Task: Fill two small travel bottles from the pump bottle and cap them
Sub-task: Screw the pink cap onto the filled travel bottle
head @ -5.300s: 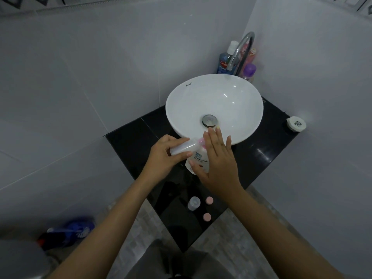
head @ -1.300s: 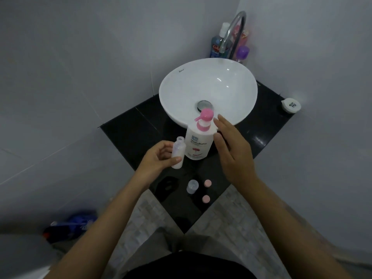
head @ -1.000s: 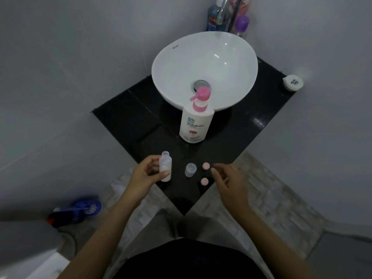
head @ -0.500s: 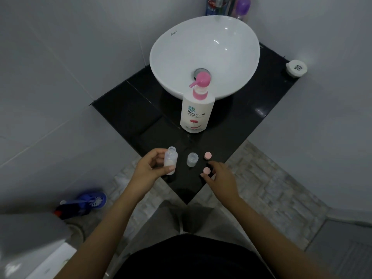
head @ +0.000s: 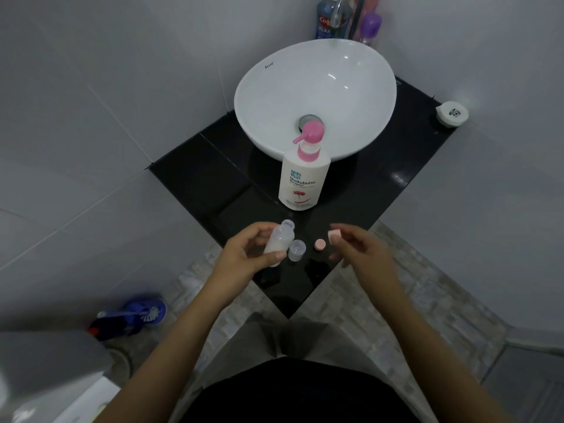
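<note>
Left hand: the left hand (head: 244, 259) is wrapped around bottle 1 (head: 279, 244), thumb across its lower front, holding it just above the counter's near corner.
Bottle 1: clear, uncapped, mouth tilted up and away, white liquid filling its lower part.
Right hand: the right hand (head: 360, 250) pinches a pink cap (head: 334, 236) between thumb and fingertips; the other fingers are loosely curled.
Hands: apart, level with each other, with bottle 2 and the loose cap between them.
Bottle 2: bottle 2 (head: 297, 250) stands upright and uncapped on the counter, just right of bottle 1; it looks clear, fill level cannot be told.
Loose cap: a 2nd pink cap (head: 319, 244) lies flat on the counter beside bottle 2, just left of the held cap.
Pump bottle: the pump bottle (head: 305, 178) is white with a pink pump, upright, behind the small bottles and against the sink's front.
Sink: a white bowl sink (head: 360, 96) sits on the black counter (head: 213, 178).
Far corner: several toiletry bottles (head: 328, 22) stand behind the sink.
Right edge: a small white round container (head: 451, 113) sits on the counter's right tip.
</note>
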Demonstrator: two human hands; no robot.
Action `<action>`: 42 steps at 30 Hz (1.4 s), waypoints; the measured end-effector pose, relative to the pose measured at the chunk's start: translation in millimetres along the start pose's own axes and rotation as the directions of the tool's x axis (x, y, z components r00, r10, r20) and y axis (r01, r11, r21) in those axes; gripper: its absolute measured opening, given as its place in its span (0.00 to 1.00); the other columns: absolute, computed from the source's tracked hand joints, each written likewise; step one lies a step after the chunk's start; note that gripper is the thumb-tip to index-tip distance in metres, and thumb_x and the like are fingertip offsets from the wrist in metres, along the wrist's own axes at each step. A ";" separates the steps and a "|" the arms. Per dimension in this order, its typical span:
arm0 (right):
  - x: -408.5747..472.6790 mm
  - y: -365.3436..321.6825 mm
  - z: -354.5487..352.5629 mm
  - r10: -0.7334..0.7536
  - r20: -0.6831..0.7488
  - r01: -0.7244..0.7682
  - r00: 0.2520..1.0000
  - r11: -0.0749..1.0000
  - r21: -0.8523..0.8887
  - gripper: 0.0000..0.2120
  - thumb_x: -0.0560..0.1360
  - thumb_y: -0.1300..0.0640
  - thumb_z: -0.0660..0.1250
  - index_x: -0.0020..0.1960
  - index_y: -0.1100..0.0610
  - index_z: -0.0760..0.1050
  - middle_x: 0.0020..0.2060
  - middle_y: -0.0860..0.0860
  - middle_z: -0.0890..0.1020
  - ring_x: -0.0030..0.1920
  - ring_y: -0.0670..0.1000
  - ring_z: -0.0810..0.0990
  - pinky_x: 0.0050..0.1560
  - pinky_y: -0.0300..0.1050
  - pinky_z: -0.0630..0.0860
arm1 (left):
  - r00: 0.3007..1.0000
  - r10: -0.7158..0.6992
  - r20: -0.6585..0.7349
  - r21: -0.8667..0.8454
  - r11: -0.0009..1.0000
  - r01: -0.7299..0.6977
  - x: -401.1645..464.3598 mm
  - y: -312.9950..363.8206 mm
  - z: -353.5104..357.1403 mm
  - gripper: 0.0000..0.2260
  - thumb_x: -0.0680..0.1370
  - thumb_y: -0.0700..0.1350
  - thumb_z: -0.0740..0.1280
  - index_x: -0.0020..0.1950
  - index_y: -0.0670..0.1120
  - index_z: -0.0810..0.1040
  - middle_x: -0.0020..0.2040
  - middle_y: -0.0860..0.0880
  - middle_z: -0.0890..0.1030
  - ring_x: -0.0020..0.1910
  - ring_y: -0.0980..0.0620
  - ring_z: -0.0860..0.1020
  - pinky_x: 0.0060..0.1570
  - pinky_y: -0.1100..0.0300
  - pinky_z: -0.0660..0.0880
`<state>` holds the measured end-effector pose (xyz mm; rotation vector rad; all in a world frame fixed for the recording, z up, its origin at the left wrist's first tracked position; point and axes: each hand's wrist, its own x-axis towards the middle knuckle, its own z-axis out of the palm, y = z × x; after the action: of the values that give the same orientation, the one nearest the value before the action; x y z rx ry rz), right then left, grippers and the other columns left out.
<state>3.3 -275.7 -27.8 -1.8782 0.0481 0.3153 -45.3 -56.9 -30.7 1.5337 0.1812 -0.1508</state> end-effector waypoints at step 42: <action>-10.6 -84.8 -7.5 -0.192 0.125 0.219 0.973 0.941 -0.257 0.19 0.69 0.34 0.58 0.42 0.49 0.76 0.28 0.46 0.79 0.26 0.40 0.77 0.28 0.30 0.73 | 0.999 0.051 0.018 -0.144 0.988 -0.048 1.7 44.1 11.7 0.09 0.71 0.49 0.69 0.51 0.55 0.84 0.50 0.58 0.84 0.48 0.61 0.81 0.41 0.69 0.77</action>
<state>10.6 -256.2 55.5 -2.1136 -0.2696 0.2798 -34.1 -67.2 12.4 1.3915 0.1338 -0.1123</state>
